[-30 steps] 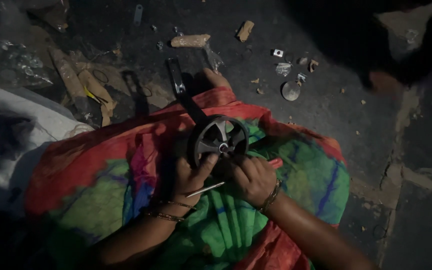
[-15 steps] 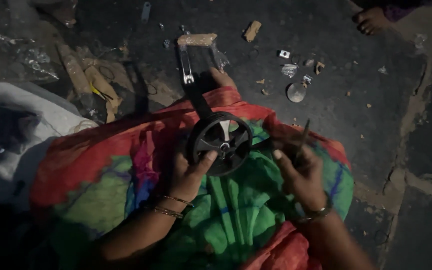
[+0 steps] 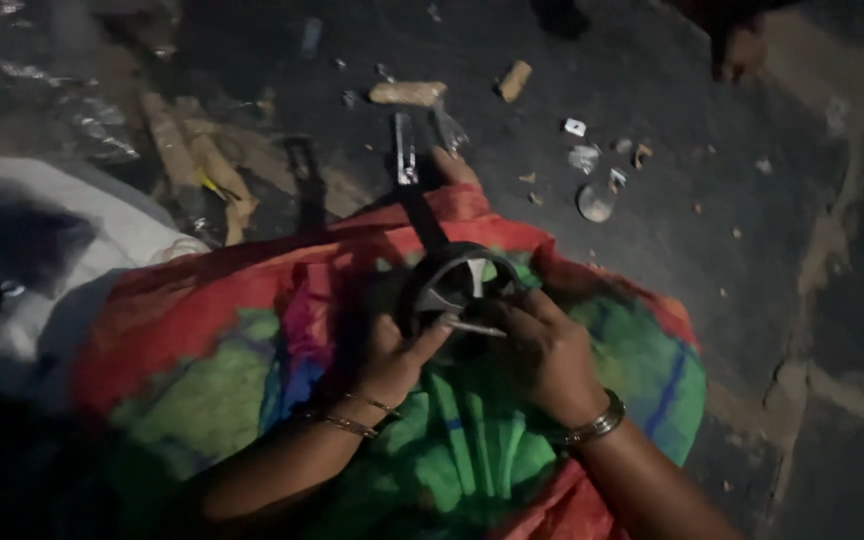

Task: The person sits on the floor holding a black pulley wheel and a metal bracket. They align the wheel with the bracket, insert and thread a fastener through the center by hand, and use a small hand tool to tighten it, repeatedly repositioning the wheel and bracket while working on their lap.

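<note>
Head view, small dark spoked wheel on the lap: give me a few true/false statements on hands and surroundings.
1. Both hands touch the small dark spoked wheel. True.
2. The right hand holds a thin metal rod at the wheel. True.
3. The wheel lies on the bare floor. False: it sits over the red and green cloth.
4. The left hand wears no bangles. False: thin bangles circle its wrist.
5. Small scraps litter the dark floor. True.

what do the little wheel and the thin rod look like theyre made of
The small spoked wheel looks like grey moulded plastic with a dark, probably rubber, rim: matte, dull sheen. The thin rod, pinched by the right hand, looks like bare metal, since it catches a pale glint. The dim light leaves both uncertain. The left hand steadies the wheel.
</note>
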